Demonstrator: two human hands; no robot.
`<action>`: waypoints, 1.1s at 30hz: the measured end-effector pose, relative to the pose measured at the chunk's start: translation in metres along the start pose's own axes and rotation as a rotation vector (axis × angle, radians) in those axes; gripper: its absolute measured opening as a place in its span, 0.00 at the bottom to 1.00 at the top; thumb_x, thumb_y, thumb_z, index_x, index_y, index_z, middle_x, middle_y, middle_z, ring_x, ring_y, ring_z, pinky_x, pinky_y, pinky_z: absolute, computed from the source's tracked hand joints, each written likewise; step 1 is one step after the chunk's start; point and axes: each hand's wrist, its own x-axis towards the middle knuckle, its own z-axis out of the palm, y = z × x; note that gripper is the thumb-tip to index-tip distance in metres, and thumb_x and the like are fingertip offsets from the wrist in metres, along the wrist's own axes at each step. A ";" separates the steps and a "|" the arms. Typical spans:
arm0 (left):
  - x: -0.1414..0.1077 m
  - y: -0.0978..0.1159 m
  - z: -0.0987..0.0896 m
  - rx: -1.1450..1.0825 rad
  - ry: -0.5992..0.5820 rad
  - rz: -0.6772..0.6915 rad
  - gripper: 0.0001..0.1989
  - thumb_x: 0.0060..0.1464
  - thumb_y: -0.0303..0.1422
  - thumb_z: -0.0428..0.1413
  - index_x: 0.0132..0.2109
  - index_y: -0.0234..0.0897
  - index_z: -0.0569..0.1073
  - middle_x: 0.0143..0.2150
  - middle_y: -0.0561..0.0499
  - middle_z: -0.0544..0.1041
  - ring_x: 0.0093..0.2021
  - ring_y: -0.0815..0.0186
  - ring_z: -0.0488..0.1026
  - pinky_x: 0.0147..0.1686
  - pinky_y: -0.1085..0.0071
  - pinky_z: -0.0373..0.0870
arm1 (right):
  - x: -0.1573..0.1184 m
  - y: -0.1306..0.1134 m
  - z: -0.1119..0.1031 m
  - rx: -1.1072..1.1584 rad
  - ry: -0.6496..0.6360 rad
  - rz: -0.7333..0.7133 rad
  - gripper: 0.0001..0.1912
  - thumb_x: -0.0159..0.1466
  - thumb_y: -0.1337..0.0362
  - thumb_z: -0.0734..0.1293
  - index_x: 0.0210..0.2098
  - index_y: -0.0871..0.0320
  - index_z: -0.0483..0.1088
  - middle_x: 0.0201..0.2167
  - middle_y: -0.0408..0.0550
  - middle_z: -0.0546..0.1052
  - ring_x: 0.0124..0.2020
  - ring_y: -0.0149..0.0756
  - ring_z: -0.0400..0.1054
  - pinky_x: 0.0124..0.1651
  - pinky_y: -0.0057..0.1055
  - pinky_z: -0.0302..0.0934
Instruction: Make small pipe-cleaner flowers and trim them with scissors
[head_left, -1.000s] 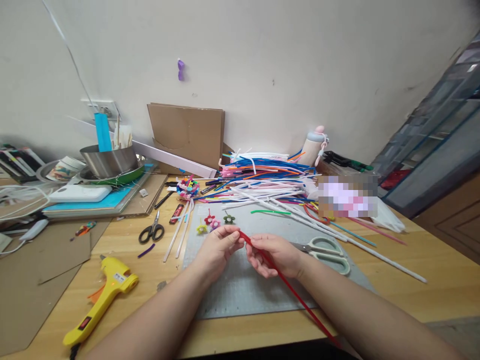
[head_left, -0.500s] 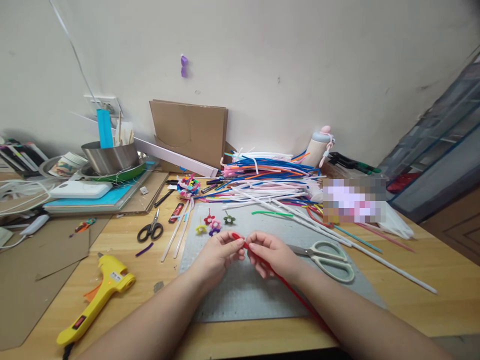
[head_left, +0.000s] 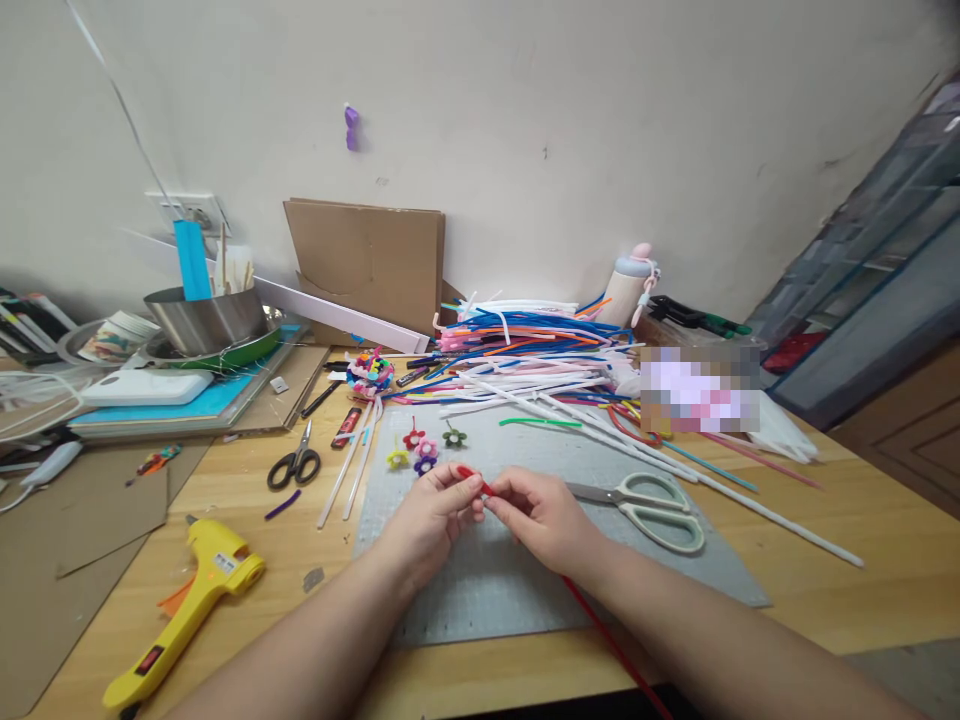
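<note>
Between my two hands is a red pipe cleaner, its end looped at the fingertips and its long tail trailing under my right wrist past the table's front edge. My left hand pinches the looped end between thumb and fingers. Close beside it, my right hand is closed on the same pipe cleaner. Both are over a grey cutting mat. Several small pipe-cleaner flowers lie just beyond my left hand. Scissors with pale green handles rest right of my right hand.
A yellow glue gun lies at front left, with black-handled scissors and glue sticks behind it. Piled pipe cleaners fill the back. A metal bowl stands back left, a bottle back right.
My right hand has turned and its fingers have closed in nearer to my left fingertips on the red pipe cleaner. The whole view has shifted slightly.
</note>
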 end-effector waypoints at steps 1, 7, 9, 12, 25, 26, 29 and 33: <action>0.000 -0.001 0.000 -0.006 0.007 0.001 0.12 0.40 0.29 0.66 0.29 0.33 0.69 0.23 0.54 0.73 0.22 0.77 0.68 0.26 0.79 0.66 | 0.000 0.000 0.000 -0.013 0.002 -0.006 0.08 0.63 0.62 0.61 0.32 0.58 0.68 0.24 0.39 0.69 0.20 0.23 0.59 0.25 0.22 0.53; -0.002 -0.003 0.001 -0.036 0.031 -0.006 0.13 0.38 0.30 0.66 0.28 0.33 0.69 0.23 0.55 0.73 0.21 0.77 0.67 0.25 0.79 0.66 | -0.002 0.000 0.004 -0.011 0.030 0.006 0.10 0.63 0.59 0.61 0.31 0.57 0.69 0.24 0.41 0.70 0.22 0.25 0.60 0.25 0.24 0.53; -0.002 -0.003 0.002 -0.041 0.035 -0.010 0.13 0.38 0.30 0.66 0.27 0.32 0.69 0.23 0.55 0.73 0.21 0.77 0.66 0.25 0.79 0.66 | -0.002 0.000 0.005 0.015 0.044 0.007 0.09 0.63 0.59 0.62 0.30 0.56 0.70 0.24 0.41 0.70 0.21 0.26 0.60 0.25 0.24 0.53; -0.002 -0.004 0.003 -0.046 0.034 0.005 0.14 0.37 0.31 0.67 0.27 0.33 0.69 0.22 0.56 0.72 0.21 0.77 0.66 0.25 0.79 0.66 | -0.003 0.000 0.007 0.059 0.078 -0.008 0.09 0.63 0.60 0.62 0.30 0.56 0.70 0.23 0.42 0.70 0.21 0.27 0.60 0.23 0.24 0.53; -0.001 -0.003 0.000 0.244 -0.051 0.039 0.12 0.44 0.36 0.63 0.26 0.31 0.71 0.22 0.53 0.71 0.24 0.72 0.67 0.29 0.74 0.63 | 0.000 0.003 0.002 0.358 -0.006 0.202 0.15 0.61 0.55 0.62 0.24 0.59 0.64 0.18 0.38 0.66 0.14 0.22 0.57 0.18 0.22 0.51; -0.001 -0.003 -0.001 0.242 -0.056 0.027 0.12 0.44 0.36 0.63 0.26 0.31 0.72 0.22 0.53 0.71 0.24 0.72 0.67 0.29 0.74 0.63 | 0.000 0.003 0.001 0.385 -0.032 0.218 0.16 0.61 0.55 0.62 0.24 0.59 0.64 0.18 0.38 0.67 0.14 0.22 0.58 0.18 0.21 0.51; -0.001 -0.002 -0.002 0.171 -0.068 -0.030 0.11 0.42 0.35 0.64 0.26 0.31 0.73 0.22 0.53 0.71 0.23 0.73 0.66 0.28 0.75 0.62 | 0.001 0.002 -0.003 0.441 -0.097 0.249 0.16 0.61 0.54 0.63 0.24 0.60 0.65 0.19 0.40 0.69 0.15 0.22 0.60 0.17 0.21 0.53; -0.002 -0.001 -0.002 0.117 -0.092 -0.104 0.11 0.42 0.35 0.64 0.25 0.31 0.73 0.21 0.53 0.69 0.22 0.75 0.64 0.27 0.76 0.62 | 0.003 0.003 -0.006 0.522 -0.139 0.282 0.15 0.59 0.54 0.65 0.26 0.60 0.65 0.18 0.39 0.70 0.14 0.23 0.60 0.16 0.20 0.53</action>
